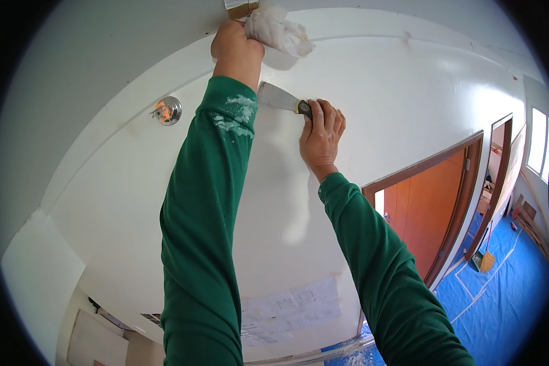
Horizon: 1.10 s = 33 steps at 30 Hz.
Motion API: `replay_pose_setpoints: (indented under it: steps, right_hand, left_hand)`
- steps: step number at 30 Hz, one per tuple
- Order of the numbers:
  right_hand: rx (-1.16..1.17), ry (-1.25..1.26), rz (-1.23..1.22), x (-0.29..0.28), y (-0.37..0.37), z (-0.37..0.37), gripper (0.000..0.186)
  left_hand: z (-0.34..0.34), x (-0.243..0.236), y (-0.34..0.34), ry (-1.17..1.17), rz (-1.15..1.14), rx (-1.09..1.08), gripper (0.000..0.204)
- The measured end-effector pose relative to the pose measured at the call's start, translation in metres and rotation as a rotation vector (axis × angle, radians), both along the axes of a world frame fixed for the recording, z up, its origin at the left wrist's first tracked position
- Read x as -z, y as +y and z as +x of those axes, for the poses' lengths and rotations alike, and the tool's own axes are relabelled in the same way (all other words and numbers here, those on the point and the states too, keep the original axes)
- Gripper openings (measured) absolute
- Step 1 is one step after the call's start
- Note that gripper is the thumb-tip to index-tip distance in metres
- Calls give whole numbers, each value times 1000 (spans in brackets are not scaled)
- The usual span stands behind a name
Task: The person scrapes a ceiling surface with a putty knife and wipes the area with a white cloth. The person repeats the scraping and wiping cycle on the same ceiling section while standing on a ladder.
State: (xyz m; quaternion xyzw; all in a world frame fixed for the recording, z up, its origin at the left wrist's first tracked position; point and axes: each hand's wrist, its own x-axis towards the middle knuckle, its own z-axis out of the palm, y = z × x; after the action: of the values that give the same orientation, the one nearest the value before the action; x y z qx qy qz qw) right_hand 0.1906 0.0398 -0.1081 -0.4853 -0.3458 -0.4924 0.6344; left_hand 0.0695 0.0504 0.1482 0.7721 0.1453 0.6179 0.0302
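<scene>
My right hand (321,137) is closed round the dark handle of a putty knife (282,97), held near the white wall (323,67). Its wide metal blade points left, and the tip partly meets the outline of my left sleeve. Raised high at the top is my left hand (233,39), closed, with a crumpled white cloth (279,32) bunched against its right side. Just above the fingers shows a silver and brown edged piece (241,7); its kind I cannot make out. White smears (236,116) mark my green left cuff.
A round metal fixture (166,111) is on the wall at left. Printed sheets (293,311) hang low on the wall. An orange-brown door (427,189) in a brown frame stands right. Blue sheeting (494,305) covers the floor, with a broom (487,262) and planks (534,229) beyond.
</scene>
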Motion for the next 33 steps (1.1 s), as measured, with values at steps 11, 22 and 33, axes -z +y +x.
replay_pose_setpoints:
  steps: [11, 22, 33]
  right_hand:
    - [11, -17, 17, -1, 0, 0, 40]
    - [22, -7, -16, 0, 1, -2, 40]
    - [8, -10, 5, 1, -1, 0, 38]
  left_hand:
    - [-16, 25, -41, -566, -437, 1432, 32]
    - [-49, 75, -25, -917, -507, 1205, 29]
    - [42, 14, -39, -1096, -741, 1406, 40]
